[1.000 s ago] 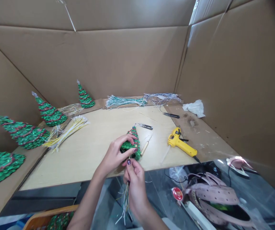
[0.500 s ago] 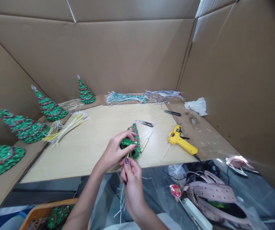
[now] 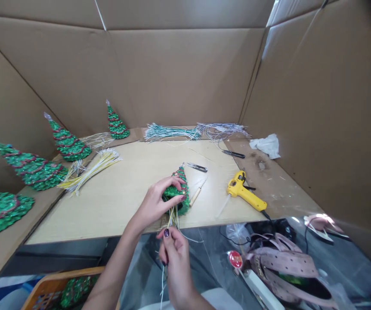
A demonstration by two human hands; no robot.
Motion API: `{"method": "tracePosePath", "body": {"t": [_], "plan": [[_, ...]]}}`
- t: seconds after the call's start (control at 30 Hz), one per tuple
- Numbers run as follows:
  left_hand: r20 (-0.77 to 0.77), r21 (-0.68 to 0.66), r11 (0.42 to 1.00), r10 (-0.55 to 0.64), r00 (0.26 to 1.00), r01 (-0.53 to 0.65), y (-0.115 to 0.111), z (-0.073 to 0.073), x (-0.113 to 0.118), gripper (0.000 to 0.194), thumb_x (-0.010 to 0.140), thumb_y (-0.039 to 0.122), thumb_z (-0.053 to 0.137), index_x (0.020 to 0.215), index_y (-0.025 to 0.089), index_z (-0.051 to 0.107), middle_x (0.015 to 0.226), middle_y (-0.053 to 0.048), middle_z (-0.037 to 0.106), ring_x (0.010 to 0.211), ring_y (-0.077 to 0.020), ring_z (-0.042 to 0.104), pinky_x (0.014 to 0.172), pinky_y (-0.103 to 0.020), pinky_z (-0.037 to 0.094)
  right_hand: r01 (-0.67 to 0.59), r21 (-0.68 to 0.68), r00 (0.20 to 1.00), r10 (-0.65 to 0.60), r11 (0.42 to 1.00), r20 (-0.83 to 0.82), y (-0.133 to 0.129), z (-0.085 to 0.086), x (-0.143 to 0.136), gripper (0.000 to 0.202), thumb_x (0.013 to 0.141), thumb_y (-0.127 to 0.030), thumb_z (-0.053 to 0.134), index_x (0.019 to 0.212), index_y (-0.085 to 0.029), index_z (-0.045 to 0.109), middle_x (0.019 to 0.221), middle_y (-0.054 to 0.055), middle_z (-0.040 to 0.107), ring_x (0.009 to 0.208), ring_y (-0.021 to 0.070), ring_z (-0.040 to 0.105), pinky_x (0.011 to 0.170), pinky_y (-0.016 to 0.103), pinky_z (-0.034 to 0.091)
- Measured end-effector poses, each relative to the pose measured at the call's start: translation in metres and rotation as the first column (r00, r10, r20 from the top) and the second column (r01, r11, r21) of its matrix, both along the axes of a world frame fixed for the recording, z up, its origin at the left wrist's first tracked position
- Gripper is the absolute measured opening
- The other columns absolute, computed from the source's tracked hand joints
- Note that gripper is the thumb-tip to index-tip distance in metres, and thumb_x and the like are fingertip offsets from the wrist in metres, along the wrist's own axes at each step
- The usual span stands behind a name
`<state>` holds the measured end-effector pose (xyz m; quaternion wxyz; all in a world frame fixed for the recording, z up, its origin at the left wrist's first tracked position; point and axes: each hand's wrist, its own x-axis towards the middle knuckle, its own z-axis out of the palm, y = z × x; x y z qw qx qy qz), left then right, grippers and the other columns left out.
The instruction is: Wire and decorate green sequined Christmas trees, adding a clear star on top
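L hand (image 3: 158, 200): part-open, thumb + fingers curved round small green tree (image 3: 183, 183), tree lying nr table (image 3: 134, 185) front edge. R hand (image 3: 175, 247): fingertips pinched on wires (image 3: 171, 217) running from tree base. Awl (image 3: 196, 196) just beside tree; yellow glue gun (image 3: 246, 190) to R.

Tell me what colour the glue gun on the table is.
The glue gun is yellow, clearest in the head view.
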<state>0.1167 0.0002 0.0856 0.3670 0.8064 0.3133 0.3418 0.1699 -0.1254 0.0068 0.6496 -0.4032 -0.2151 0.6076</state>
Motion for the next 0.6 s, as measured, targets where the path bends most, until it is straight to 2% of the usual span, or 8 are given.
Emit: {"method": "tracePosePath", "body": {"t": [0.3, 0.6], "plan": [[-0.003, 0.003, 1.000, -0.001, 1.000, 0.001, -0.001, -0.002, -0.002, 0.012, 0.089, 0.029, 0.069, 0.093, 0.021, 0.061, 0.118, -0.006, 0.071, 0.119, -0.0241, 0.062, 0.106, -0.039, 0.043, 0.019, -0.016, 1.000, -0.019, 1.000, -0.017, 0.000, 0.001, -0.008, 0.058, 0.079, -0.076, 0.065, 0.076, -0.018, 0.058, 0.044, -0.012, 0.032, 0.042, 0.0055, 0.020, 0.046, 0.023, 0.014], [0.006, 0.019, 1.000, 0.010, 1.000, -0.010, -0.001, -0.003, -0.001, 0.011, 0.091, 0.028, 0.068, 0.094, 0.022, 0.060, 0.121, -0.006, 0.070, 0.121, -0.0229, 0.061, 0.107, -0.039, 0.041, 0.030, -0.032, 0.999, -0.031, 0.999, -0.034, 0.008, -0.014, -0.003, 0.057, 0.076, -0.074, 0.069, 0.077, -0.018, 0.059, 0.043, -0.012, 0.034, 0.042, 0.0053, 0.021, 0.046, 0.024, 0.014]]}}
